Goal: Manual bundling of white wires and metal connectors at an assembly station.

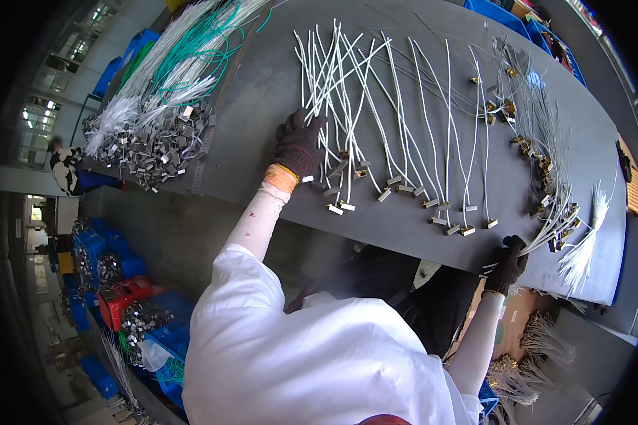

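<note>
My left hand [300,144], in a dark knitted glove, rests at the left end of a row of white wires [344,92] on the grey table. Its fingers curl over some of them, and the exact grip is partly hidden. Small silvery metal blocks [466,231] sit at the near ends of the wires. At the table's front edge my right hand [508,265], gloved too, is closed around a bundle of white wires [539,239]. Short ends poke out on its left side. This bundle leads toward brass-coloured metal pieces [544,166] on the right.
Far left on the table [255,78] lie a heap of metal blocks [152,152] and long white and green wires [198,53]. A white wire bundle [581,262] hangs by the right edge. Blue bins [503,18] stand behind; a red crate [127,297] is at lower left.
</note>
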